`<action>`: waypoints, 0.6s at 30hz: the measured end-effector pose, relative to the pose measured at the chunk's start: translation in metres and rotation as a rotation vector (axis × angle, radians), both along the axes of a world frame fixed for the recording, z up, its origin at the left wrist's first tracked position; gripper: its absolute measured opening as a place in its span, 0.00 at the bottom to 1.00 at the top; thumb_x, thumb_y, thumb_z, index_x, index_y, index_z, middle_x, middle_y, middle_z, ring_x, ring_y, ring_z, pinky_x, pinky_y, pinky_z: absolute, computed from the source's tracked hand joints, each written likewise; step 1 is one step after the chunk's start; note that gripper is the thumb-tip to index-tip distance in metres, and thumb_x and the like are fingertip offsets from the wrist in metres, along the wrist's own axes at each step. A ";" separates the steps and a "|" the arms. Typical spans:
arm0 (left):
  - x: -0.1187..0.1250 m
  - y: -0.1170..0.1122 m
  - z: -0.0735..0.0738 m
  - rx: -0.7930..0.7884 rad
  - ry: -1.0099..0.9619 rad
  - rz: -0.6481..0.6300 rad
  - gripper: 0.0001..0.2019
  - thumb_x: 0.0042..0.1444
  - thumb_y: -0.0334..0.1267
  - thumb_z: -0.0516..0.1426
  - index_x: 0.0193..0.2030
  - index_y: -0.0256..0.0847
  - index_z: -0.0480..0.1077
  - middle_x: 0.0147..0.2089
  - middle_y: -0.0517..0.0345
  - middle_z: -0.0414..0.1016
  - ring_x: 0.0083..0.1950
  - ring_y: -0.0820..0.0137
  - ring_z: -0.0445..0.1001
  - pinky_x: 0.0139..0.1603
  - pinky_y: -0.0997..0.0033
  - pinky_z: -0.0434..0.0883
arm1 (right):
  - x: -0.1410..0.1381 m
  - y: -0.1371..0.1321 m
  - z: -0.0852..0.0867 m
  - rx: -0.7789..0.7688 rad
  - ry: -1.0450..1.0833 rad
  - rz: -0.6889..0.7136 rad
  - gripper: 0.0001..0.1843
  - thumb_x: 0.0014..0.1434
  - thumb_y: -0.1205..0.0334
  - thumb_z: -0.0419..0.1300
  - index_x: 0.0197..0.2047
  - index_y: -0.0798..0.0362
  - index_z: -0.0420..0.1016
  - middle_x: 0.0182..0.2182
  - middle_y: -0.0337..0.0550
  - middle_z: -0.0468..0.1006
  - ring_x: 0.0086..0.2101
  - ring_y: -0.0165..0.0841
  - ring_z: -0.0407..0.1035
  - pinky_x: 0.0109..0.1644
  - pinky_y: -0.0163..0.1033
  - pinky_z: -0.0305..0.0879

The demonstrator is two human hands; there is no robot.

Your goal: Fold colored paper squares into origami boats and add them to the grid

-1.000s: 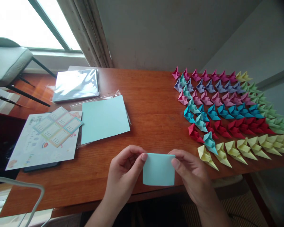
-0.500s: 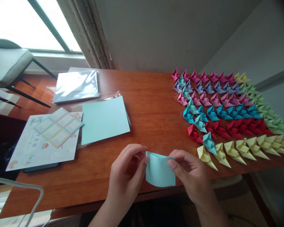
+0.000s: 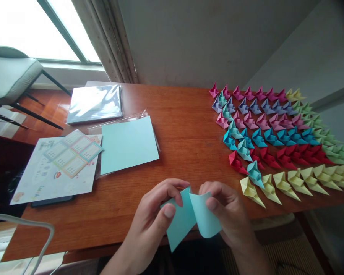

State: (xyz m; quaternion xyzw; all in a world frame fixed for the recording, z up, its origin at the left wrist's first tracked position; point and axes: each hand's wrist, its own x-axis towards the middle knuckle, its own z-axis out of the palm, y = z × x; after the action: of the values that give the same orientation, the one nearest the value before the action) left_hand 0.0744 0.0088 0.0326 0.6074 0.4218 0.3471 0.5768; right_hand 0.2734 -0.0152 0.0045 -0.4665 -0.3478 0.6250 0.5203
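Between the fingertips of both hands, a light blue paper (image 3: 189, 219) bends open over the table's (image 3: 183, 130) near edge, the left hand (image 3: 151, 217) pinching its left flap and the right hand (image 3: 226, 214) pinching its curled right flap. Beyond them lie a flat blue sheet (image 3: 128, 144) to the left and rows of folded paper figures (image 3: 278, 133) to the right.

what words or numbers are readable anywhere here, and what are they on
No text is legible.
printed sheet at the left: coloured panels and scattered small print, too small and blurred to read.
light blue paper, pinched by the left hand and right hand: blank.
blue sheet, wrapped pack, folded paper figures: no print visible.
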 end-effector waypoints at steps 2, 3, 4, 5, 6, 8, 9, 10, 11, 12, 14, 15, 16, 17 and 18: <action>-0.007 0.006 -0.002 0.100 0.138 -0.015 0.11 0.70 0.45 0.51 0.41 0.44 0.70 0.55 0.55 0.76 0.53 0.66 0.76 0.51 0.70 0.70 | 0.003 0.004 -0.003 -0.075 -0.129 -0.041 0.16 0.59 0.50 0.68 0.29 0.51 0.72 0.25 0.34 0.69 0.25 0.27 0.61 0.26 0.31 0.58; -0.010 0.009 -0.004 0.185 0.240 0.000 0.05 0.68 0.40 0.55 0.42 0.44 0.71 0.54 0.56 0.77 0.52 0.67 0.76 0.51 0.71 0.70 | 0.005 0.006 -0.003 -0.105 -0.227 -0.056 0.16 0.60 0.49 0.67 0.30 0.51 0.73 0.24 0.34 0.70 0.25 0.27 0.62 0.26 0.31 0.58; -0.012 0.011 -0.007 0.294 0.337 0.005 0.03 0.67 0.35 0.56 0.44 0.44 0.71 0.54 0.56 0.77 0.51 0.68 0.76 0.51 0.71 0.71 | 0.007 0.009 -0.003 -0.123 -0.335 -0.066 0.16 0.60 0.49 0.67 0.30 0.51 0.74 0.24 0.35 0.71 0.24 0.27 0.63 0.26 0.31 0.59; -0.014 0.013 -0.010 0.415 0.437 0.013 0.05 0.66 0.31 0.55 0.45 0.43 0.72 0.53 0.56 0.77 0.51 0.68 0.76 0.50 0.70 0.71 | 0.008 0.011 -0.002 -0.126 -0.448 -0.073 0.16 0.60 0.48 0.66 0.31 0.51 0.75 0.24 0.35 0.72 0.25 0.28 0.64 0.27 0.31 0.60; -0.014 0.014 -0.013 0.529 0.545 0.028 0.07 0.66 0.29 0.55 0.46 0.43 0.72 0.53 0.55 0.77 0.51 0.67 0.76 0.51 0.68 0.71 | 0.009 0.014 -0.002 -0.111 -0.563 -0.079 0.16 0.61 0.47 0.66 0.31 0.51 0.76 0.24 0.36 0.73 0.25 0.28 0.66 0.28 0.32 0.61; -0.014 0.014 -0.019 0.738 0.775 0.033 0.09 0.65 0.28 0.55 0.49 0.41 0.73 0.52 0.50 0.77 0.51 0.60 0.74 0.52 0.59 0.70 | 0.010 0.019 -0.002 -0.035 -0.788 -0.110 0.16 0.61 0.48 0.65 0.31 0.52 0.76 0.25 0.37 0.75 0.26 0.29 0.68 0.30 0.33 0.63; -0.012 0.013 -0.022 0.830 0.864 0.016 0.10 0.65 0.28 0.55 0.50 0.40 0.73 0.51 0.48 0.77 0.50 0.57 0.74 0.50 0.56 0.70 | 0.009 0.020 -0.002 0.021 -0.890 -0.132 0.16 0.62 0.48 0.64 0.30 0.52 0.76 0.25 0.37 0.76 0.26 0.30 0.69 0.30 0.34 0.63; -0.011 0.011 -0.024 0.911 0.926 -0.019 0.12 0.64 0.28 0.54 0.51 0.38 0.73 0.49 0.47 0.77 0.48 0.56 0.73 0.48 0.54 0.70 | 0.009 0.021 -0.003 0.081 -0.982 -0.149 0.16 0.63 0.49 0.64 0.30 0.52 0.76 0.25 0.37 0.76 0.26 0.30 0.69 0.31 0.34 0.63; -0.009 0.010 -0.026 0.975 0.966 -0.065 0.13 0.64 0.27 0.54 0.52 0.37 0.73 0.47 0.47 0.77 0.45 0.56 0.73 0.45 0.55 0.70 | 0.009 0.022 -0.005 0.134 -1.063 -0.160 0.15 0.63 0.50 0.63 0.30 0.52 0.76 0.25 0.37 0.76 0.25 0.29 0.69 0.31 0.34 0.63; -0.008 0.008 -0.027 1.022 0.985 -0.116 0.14 0.64 0.27 0.53 0.54 0.35 0.73 0.44 0.48 0.76 0.42 0.58 0.73 0.42 0.56 0.70 | 0.009 0.022 -0.007 0.177 -1.132 -0.162 0.15 0.64 0.51 0.63 0.30 0.52 0.75 0.24 0.36 0.75 0.24 0.29 0.68 0.30 0.34 0.62; -0.006 0.006 -0.028 1.057 1.030 -0.206 0.16 0.64 0.26 0.53 0.56 0.32 0.72 0.40 0.50 0.76 0.37 0.62 0.72 0.38 0.59 0.69 | 0.009 0.021 -0.009 0.217 -1.222 -0.146 0.15 0.65 0.52 0.62 0.30 0.52 0.74 0.24 0.35 0.74 0.23 0.27 0.65 0.29 0.34 0.60; -0.005 0.005 -0.028 1.058 1.063 -0.240 0.17 0.63 0.25 0.53 0.58 0.31 0.71 0.40 0.51 0.75 0.36 0.63 0.71 0.37 0.60 0.69 | 0.010 0.020 -0.010 0.220 -1.241 -0.131 0.15 0.65 0.53 0.61 0.30 0.52 0.74 0.23 0.35 0.73 0.23 0.27 0.64 0.28 0.34 0.59; -0.005 0.005 -0.027 1.055 1.097 -0.266 0.18 0.63 0.26 0.54 0.59 0.30 0.70 0.40 0.51 0.75 0.36 0.63 0.71 0.36 0.61 0.69 | 0.012 0.019 -0.011 0.217 -1.247 -0.108 0.14 0.65 0.53 0.62 0.31 0.51 0.73 0.23 0.34 0.72 0.22 0.27 0.64 0.28 0.34 0.59; -0.006 0.006 -0.027 1.055 1.126 -0.286 0.19 0.63 0.27 0.55 0.60 0.30 0.69 0.40 0.51 0.75 0.36 0.64 0.71 0.35 0.61 0.69 | 0.013 0.018 -0.010 0.212 -1.244 -0.079 0.13 0.65 0.53 0.62 0.31 0.51 0.73 0.23 0.33 0.71 0.23 0.27 0.64 0.28 0.34 0.59; -0.007 0.006 -0.026 1.055 1.151 -0.304 0.19 0.63 0.28 0.55 0.61 0.30 0.68 0.40 0.52 0.74 0.36 0.64 0.70 0.35 0.62 0.68 | 0.015 0.016 -0.010 0.209 -1.239 -0.049 0.12 0.64 0.53 0.63 0.32 0.51 0.73 0.23 0.33 0.71 0.23 0.27 0.64 0.29 0.34 0.59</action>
State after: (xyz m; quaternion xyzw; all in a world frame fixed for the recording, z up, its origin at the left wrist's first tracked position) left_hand 0.0679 0.0152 0.0068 0.9352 0.3462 0.0502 -0.0544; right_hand 0.2882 0.0011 -0.0057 -0.6968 -0.6331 0.1892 0.2791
